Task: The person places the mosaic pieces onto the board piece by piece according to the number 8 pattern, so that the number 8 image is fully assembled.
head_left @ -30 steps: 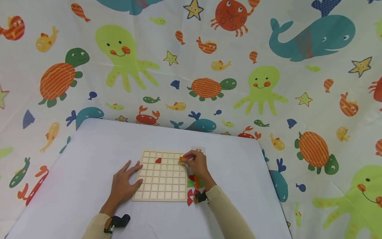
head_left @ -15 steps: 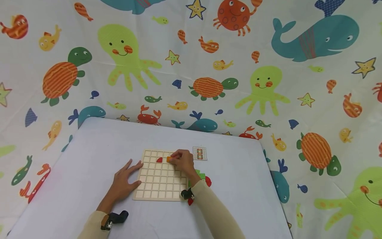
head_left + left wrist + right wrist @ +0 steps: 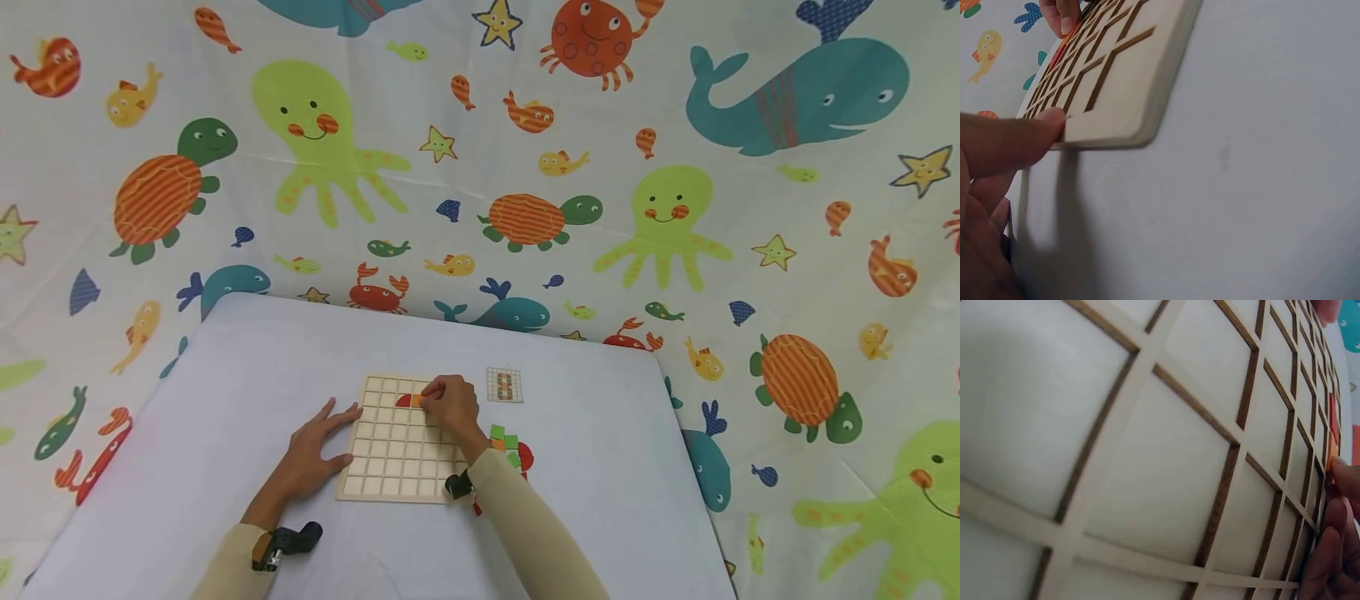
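Observation:
A wooden grid board [image 3: 397, 469] lies flat on the table, with raised strips between its square cells. In its second row sits a red quarter-circle tile [image 3: 403, 401]. Just right of it, my right hand [image 3: 454, 408] pinches an orange square tile [image 3: 416, 401] at the neighbouring cell. The right wrist view catches the orange tile [image 3: 1334, 450] only at its far edge, under the fingertips. My left hand [image 3: 306, 458] rests along the board's left side with fingers spread. In the left wrist view the left thumb [image 3: 1035, 134] touches the board's edge.
A small printed grid card [image 3: 504, 384] lies beyond the board's right corner. Several loose tiles, including a green square [image 3: 512, 441] and a red rounded piece [image 3: 527, 456], lie right of the board, partly hidden by my right forearm. A sea-animal cloth hangs behind the white table [image 3: 600, 433].
My right hand has carried the orange tile leftward across the board to beside the red tile. The card has come into full view. The left hand stays at the board's edge.

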The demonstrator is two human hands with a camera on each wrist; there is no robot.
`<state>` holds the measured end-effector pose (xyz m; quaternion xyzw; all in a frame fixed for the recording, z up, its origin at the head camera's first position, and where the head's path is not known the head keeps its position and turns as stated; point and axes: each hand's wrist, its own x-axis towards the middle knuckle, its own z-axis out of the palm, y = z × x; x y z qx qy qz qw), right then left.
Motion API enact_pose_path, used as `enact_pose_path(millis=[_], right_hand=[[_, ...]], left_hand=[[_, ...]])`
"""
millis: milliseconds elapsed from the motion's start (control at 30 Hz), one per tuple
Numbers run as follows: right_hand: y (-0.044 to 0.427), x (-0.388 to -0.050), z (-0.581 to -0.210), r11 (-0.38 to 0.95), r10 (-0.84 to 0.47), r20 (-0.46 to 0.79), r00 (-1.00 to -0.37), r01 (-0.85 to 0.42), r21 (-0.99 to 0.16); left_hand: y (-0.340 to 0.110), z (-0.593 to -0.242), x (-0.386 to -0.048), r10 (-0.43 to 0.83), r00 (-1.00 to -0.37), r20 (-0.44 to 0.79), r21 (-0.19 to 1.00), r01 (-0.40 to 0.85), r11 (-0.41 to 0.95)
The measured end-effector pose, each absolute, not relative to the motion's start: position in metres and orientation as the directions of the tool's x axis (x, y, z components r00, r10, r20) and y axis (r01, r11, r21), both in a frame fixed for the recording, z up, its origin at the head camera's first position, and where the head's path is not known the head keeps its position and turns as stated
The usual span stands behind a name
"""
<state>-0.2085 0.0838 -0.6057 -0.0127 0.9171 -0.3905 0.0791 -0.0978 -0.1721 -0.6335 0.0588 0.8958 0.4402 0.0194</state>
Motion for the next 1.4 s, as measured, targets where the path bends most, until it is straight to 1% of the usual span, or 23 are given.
enact_pose_path(millis=[100,200,300,433,633,867,967,1133,1400], right_hand=[[0.088,-0.208,-0.607,0.676,-0.121,-0.114,-0.986,0.003,-0.737],[0.096,-0.208,-0.608,0.622,-0.18,-0.083,-0.98,-0.048,-0.781],[0.111,-0.209,-0.607,0.562,-0.212,-0.057,-0.976,-0.074,-0.824],[0.138,-0.209,-0.601,0.541,-0.184,-0.046,-0.982,-0.062,-0.839],[0.184,-0.205,-0.591,0.572,-0.092,-0.06,-0.994,-0.004,-0.82],[0.224,-0.195,-0.591,0.604,0.004,-0.138,-0.99,0.112,-0.789],[0.236,-0.19,-0.593,0.615,0.017,-0.158,-0.987,0.135,-0.777],[0.255,-0.181,-0.601,0.649,0.022,-0.184,-0.983,0.154,-0.745],[0.276,-0.165,-0.605,0.708,-0.014,-0.24,-0.971,0.16,-0.688]], left_hand=[[-0.171,-0.634,-0.098,0.118,-0.993,0.019,0.789,0.087,0.608],[-0.17,-0.633,-0.097,0.11,-0.994,0.014,0.784,0.079,0.616],[-0.17,-0.632,-0.096,0.108,-0.994,0.021,0.78,0.084,0.62],[-0.168,-0.633,-0.096,0.106,-0.993,0.045,0.783,0.101,0.614],[-0.169,-0.635,-0.096,0.11,-0.992,0.056,0.774,0.113,0.623],[-0.171,-0.636,-0.098,0.109,-0.994,0.005,0.77,0.073,0.633],[-0.171,-0.637,-0.099,0.112,-0.994,-0.008,0.77,0.065,0.635],[-0.171,-0.636,-0.099,0.114,-0.993,0.008,0.772,0.079,0.63],[-0.172,-0.635,-0.098,0.112,-0.994,0.013,0.769,0.081,0.634]])
